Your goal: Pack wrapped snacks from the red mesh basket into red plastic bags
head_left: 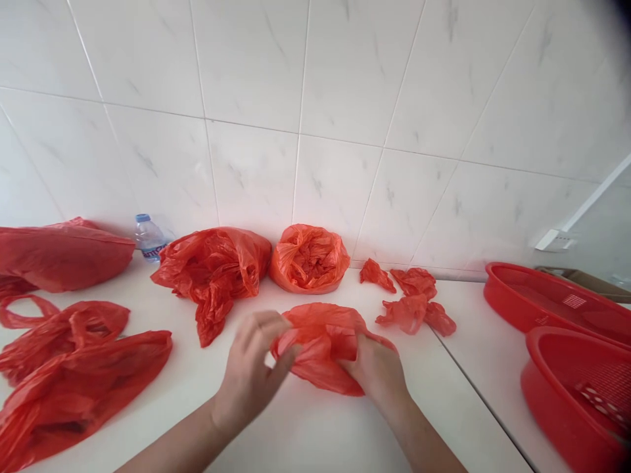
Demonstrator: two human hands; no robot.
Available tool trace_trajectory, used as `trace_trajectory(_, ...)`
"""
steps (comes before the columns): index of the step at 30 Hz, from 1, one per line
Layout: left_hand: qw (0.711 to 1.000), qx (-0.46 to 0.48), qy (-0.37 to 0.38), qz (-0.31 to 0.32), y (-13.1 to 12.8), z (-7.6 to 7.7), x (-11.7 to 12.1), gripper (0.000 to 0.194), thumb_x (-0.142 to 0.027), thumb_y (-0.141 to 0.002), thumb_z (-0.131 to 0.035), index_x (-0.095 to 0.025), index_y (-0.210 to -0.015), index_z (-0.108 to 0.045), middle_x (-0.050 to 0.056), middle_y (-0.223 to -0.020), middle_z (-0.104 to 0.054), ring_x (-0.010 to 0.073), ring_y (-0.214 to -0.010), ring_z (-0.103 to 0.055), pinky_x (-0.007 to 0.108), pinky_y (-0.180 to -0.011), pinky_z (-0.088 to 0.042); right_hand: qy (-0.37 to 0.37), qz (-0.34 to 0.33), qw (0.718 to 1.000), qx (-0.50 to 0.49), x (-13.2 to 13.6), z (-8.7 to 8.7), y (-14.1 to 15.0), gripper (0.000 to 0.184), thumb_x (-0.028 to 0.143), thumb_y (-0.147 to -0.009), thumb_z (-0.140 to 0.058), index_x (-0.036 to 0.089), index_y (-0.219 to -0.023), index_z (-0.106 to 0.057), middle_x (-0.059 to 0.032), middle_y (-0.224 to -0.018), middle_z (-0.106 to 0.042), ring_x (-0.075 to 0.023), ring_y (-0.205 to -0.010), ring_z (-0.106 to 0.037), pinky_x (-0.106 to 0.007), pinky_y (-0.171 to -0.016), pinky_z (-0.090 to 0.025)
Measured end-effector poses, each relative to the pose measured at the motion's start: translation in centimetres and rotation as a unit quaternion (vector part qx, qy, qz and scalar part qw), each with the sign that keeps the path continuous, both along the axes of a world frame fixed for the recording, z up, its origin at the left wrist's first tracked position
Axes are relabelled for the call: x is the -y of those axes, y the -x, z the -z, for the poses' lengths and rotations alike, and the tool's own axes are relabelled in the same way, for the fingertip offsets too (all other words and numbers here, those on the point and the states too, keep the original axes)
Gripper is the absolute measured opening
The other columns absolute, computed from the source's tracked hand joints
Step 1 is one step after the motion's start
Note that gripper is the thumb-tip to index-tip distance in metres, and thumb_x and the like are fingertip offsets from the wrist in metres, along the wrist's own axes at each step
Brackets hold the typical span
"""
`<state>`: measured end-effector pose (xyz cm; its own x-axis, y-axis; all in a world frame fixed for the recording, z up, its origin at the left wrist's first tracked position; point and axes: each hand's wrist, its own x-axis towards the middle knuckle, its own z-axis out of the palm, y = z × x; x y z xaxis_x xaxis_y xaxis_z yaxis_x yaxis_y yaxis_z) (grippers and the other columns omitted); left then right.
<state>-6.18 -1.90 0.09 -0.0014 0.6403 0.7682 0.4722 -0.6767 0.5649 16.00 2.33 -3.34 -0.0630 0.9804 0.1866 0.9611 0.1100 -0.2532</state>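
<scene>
A red plastic bag (pixel 325 374) with its mouth spread apart is between my hands, just over the white table. My right hand (pixel 379 371) grips its right side, the thumb at the front and the other fingers partly hidden by the film. At the bag's left edge is my left hand (pixel 254 364), slightly blurred, with thumb and fingers apart. Whether its fingertips touch the film is hard to see. Just behind stands a rolled-down red bag (pixel 310 259) with crumpled red plastic inside. Small crumpled red bags (pixel 414 305) lie to the right.
A bunched red bag (pixel 221 263) and a water bottle (pixel 149 238) stand by the tiled wall. More red bags (pixel 83 381) cover the left side, with a full one (pixel 64 256) behind. Two red plastic baskets (pixel 547 374) are at right, past a table seam (pixel 473 374).
</scene>
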Motion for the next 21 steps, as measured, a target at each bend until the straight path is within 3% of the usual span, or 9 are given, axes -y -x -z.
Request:
trace_trajectory(2, 0.962, -0.226, -0.102, 0.113, -1.4, -1.3, 1.4, 0.023, -0.006, -0.084, -0.051, -0.02, -0.101, -0.057, 0.003, -0.09, -0.062, 0.0165, -0.082, -0.057, 0.029, -0.074, -0.046, 0.025, -0.03, 0.999, 0.023, 0.3, -0.1, 0.4, 0.033, 0.04, -0.075, -0.058, 0.022, -0.103, -0.058, -0.0042, -0.082, -0.069, -0.0219, -0.071, -0.064, -0.028, -0.056, -0.036)
trace_trajectory(4, 0.906, -0.391, -0.023, 0.162, -3.1, -2.0, 1.6, 0.024, -0.005, -0.086, -0.042, -0.019, -0.093, -0.06, 0.003, -0.082, -0.064, 0.0157, -0.072, -0.058, 0.028, -0.066, -0.047, 0.05, -0.074, 0.995, 0.05, 0.7, -0.2, 0.3, 0.039, 0.03, -0.077, -0.052, 0.02, -0.114, -0.056, -0.0067, -0.084, -0.069, -0.0222, -0.07, -0.064, -0.028, -0.055, -0.035)
trace_trajectory(6, 0.866, -0.481, 0.103, 0.09, -4.1, -1.9, 0.4, 0.021, -0.007, -0.083, -0.048, -0.019, -0.089, -0.063, 0.006, -0.091, -0.067, 0.0207, -0.085, -0.062, 0.033, -0.076, -0.049, 0.072, -0.121, 0.989, 0.055, 1.3, -0.5, -0.3, 0.053, 0.019, -0.075, -0.05, 0.022, -0.128, -0.049, -0.0062, -0.088, -0.07, -0.0212, -0.073, -0.064, -0.027, -0.057, -0.037)
trace_trajectory(8, 0.845, -0.5, 0.189, -0.013, -3.7, -1.2, -1.7, 0.023, -0.012, -0.07, -0.064, -0.018, -0.092, -0.067, 0.013, -0.12, -0.06, 0.0343, -0.115, -0.052, 0.052, -0.097, -0.038, 0.104, -0.144, 0.984, 0.031, 1.9, -1.2, -1.4, 0.067, 0.017, -0.069, -0.055, 0.027, -0.134, -0.044, -0.004, -0.092, -0.07, -0.0209, -0.078, -0.064, -0.027, -0.061, -0.04)
trace_trajectory(9, 0.84, -0.499, 0.21, -0.035, -3.1, -0.8, -2.7, 0.036, -0.015, -0.062, -0.072, -0.016, -0.098, -0.067, 0.018, -0.132, -0.052, 0.042, -0.124, -0.042, 0.062, -0.1, -0.03, 0.119, -0.151, 0.981, 0.006, 2.2, -1.6, -2.1, 0.071, 0.02, -0.066, -0.06, 0.03, -0.135, -0.044, -0.0032, -0.096, -0.07, -0.0219, -0.081, -0.064, -0.027, -0.064, -0.041)
trace_trajectory(11, 0.828, -0.498, 0.251, -0.053, -1.3, -0.2, -4.2, 0.054, -0.016, -0.053, -0.077, -0.016, -0.106, -0.067, 0.023, -0.138, -0.045, 0.0489, -0.13, -0.033, 0.072, -0.097, -0.024, 0.145, -0.161, 0.974, -0.064, 2.4, -2.6, -3.5, 0.074, 0.028, -0.062, -0.067, 0.034, -0.132, -0.047, -0.0024, -0.104, -0.068, -0.024, -0.088, -0.062, -0.029, -0.07, -0.043)
trace_trajectory(16, 0.808, -0.493, 0.322, -0.005, 1.4, -1.0, -3.9, 0.06, -0.019, -0.055, -0.073, -0.03, -0.113, -0.063, 0.012, -0.144, -0.042, 0.0382, -0.137, -0.026, 0.063, -0.104, -0.025, 0.238, -0.106, 0.945, -0.198, 1.3, -3.2, -6.6, 0.055, 0.032, -0.072, -0.058, 0.032, -0.127, -0.055, -0.0008, -0.085, -0.067, -0.0191, -0.072, -0.061, -0.029, -0.061, -0.044)
trace_trajectory(19, 0.847, -0.423, 0.319, 0.035, 0.9, -2.5, -2.6, 0.046, -0.02, -0.063, -0.068, -0.032, -0.107, -0.063, 0.005, -0.148, -0.037, 0.0326, -0.14, -0.021, 0.054, -0.106, -0.029, 0.163, -0.074, 0.96, -0.213, 0.6, -2.9, -7.2, 0.031, 0.04, -0.079, -0.052, 0.025, -0.102, -0.068, -0.002, -0.089, -0.067, -0.019, -0.079, -0.061, -0.03, -0.069, -0.045)
trace_trajectory(21, 0.88, -0.361, 0.305, 0.048, 0.2, -3.2, -2.0, 0.033, -0.022, -0.07, -0.063, -0.031, -0.101, -0.063, 0.003, -0.149, -0.034, 0.0313, -0.137, -0.028, 0.048, -0.103, -0.037, 0.098, -0.05, 0.976, -0.186, 0.3, -2.9, -6.9, 0.026, 0.038, -0.08, -0.05, 0.025, -0.092, -0.068, -0.0019, -0.09, -0.067, -0.019, -0.082, -0.061, -0.03, -0.072, -0.045)
